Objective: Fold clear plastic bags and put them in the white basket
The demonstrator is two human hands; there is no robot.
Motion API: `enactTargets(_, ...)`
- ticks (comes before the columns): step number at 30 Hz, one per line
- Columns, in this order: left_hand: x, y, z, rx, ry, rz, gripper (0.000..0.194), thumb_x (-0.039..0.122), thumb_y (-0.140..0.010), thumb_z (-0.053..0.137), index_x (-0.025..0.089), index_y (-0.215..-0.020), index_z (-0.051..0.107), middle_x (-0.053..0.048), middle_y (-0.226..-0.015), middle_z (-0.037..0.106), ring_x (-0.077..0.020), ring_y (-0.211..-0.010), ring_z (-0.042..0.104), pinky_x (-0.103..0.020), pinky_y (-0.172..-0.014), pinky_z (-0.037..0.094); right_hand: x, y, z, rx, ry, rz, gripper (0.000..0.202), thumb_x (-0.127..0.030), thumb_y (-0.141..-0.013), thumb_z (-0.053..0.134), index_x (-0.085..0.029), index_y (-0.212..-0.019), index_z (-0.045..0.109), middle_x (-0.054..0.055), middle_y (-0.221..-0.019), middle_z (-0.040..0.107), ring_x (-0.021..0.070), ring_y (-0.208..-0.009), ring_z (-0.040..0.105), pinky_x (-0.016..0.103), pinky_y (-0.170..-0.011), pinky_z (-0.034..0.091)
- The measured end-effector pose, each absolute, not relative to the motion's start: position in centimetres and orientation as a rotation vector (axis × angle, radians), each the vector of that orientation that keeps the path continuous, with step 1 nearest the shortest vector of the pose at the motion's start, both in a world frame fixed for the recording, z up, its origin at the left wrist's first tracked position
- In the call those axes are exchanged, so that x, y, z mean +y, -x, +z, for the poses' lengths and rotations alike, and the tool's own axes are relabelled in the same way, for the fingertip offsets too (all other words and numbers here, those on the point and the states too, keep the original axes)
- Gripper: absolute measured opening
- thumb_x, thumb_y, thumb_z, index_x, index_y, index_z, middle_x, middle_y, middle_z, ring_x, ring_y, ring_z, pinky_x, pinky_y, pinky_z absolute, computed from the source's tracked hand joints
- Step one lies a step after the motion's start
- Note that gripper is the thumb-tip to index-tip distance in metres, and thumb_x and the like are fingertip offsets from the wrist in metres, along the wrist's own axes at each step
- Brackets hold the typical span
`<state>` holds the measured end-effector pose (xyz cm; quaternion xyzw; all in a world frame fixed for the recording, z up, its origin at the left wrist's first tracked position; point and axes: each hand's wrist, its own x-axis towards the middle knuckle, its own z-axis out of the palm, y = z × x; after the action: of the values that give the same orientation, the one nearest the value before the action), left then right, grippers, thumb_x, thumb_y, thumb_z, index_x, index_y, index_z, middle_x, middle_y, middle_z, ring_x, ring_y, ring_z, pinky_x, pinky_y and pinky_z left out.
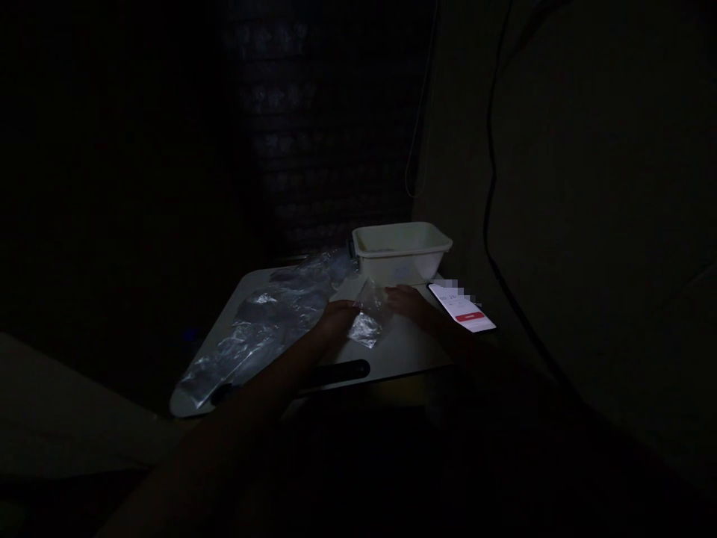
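Note:
A small clear plastic bag (368, 317) is stretched between my two hands above the white board (403, 357). My left hand (336, 320) grips its left edge, and my right hand (408, 300) has closed on its upper right edge. The dim light hides most of the fingers' detail. Beside my left hand, a spread of crumpled clear plastic bags (266, 321) covers the left part of the board. Just behind my hands stands a white rectangular tub (400, 265), whose inside is mostly hidden.
A phone with a lit screen (464, 308) lies at the board's right edge. A dark slot (341, 371) shows near the front edge. On the right a black cable (491, 187) hangs along the wall, and a thin cord loop (411, 168) hangs behind the tub.

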<state>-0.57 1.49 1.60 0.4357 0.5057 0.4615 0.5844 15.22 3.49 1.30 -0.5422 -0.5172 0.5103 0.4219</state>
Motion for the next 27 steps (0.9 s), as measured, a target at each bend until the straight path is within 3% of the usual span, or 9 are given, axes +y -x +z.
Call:
enactTargets(3, 1.9, 0.7, 1.8, 1.142, -0.936, 1.127, 0.004, 0.009, -0.055, 0.051, 0.013, -0.055, 0.052, 0.003, -0.043, 0.051, -0.0072, -0.038, 0.047, -0.018, -0.041, 0.035, 2.9, -15.7, 0.9, -1.150, 1.100, 1.775, 0.037, -0.040, -0.072, 0.040, -0.016, -0.100, 0.044, 0.006, -0.078, 0.057, 0.0160, -0.071, 0.056, 0.033, -0.068, 0.042)
enactTargets(6, 1.9, 0.5, 1.9, 1.067, -0.917, 1.148, 0.004, 0.009, -0.054, 0.053, 0.013, -0.056, 0.052, 0.003, -0.046, 0.053, -0.0078, -0.042, 0.050, -0.019, -0.046, 0.038, 2.4, -15.4, 1.0, -1.123, 0.967, 1.962, 0.031, -0.041, -0.070, 0.045, -0.016, -0.085, 0.053, 0.004, -0.071, 0.058, 0.0148, -0.067, 0.056, 0.031, -0.063, 0.043)
enactTargets(13, 1.4, 0.4, 1.4, 1.025, -0.907, 1.068, 0.004, 0.010, -0.053, 0.056, 0.012, -0.054, 0.052, 0.000, -0.046, 0.054, -0.0089, -0.042, 0.050, -0.020, -0.045, 0.040, 1.8, -14.4, 1.3, -1.280, 1.029, 1.701, 0.016, -0.023, -0.049, 0.065, -0.013, -0.058, 0.056, -0.001, -0.049, 0.053, 0.0091, -0.045, 0.048, 0.022, -0.044, 0.036)
enactTargets(18, 1.6, 0.7, 1.3, 1.148, -0.967, 1.036, 0.010, 0.008, -0.054, 0.052, 0.013, -0.047, 0.047, 0.004, -0.036, 0.047, -0.0042, -0.032, 0.041, -0.015, -0.034, 0.032, 2.0, -15.1, 1.0, -1.338, 1.035, 1.630, 0.018, -0.026, -0.050, 0.063, -0.013, -0.056, 0.054, -0.004, -0.045, 0.049, 0.0066, -0.041, 0.043, 0.021, -0.041, 0.031)
enactTargets(27, 1.7, 0.4, 1.4, 1.105, -0.989, 1.051, 0.004, 0.010, -0.055, 0.050, 0.013, -0.053, 0.050, 0.005, -0.040, 0.046, -0.0046, -0.035, 0.043, -0.015, -0.038, 0.034, 2.1, -15.1, 0.6, -1.298, 0.942, 1.672, 0.011, -0.025, -0.055, 0.058, -0.016, -0.059, 0.052, -0.002, -0.053, 0.051, 0.0095, -0.051, 0.048, 0.022, -0.049, 0.036)
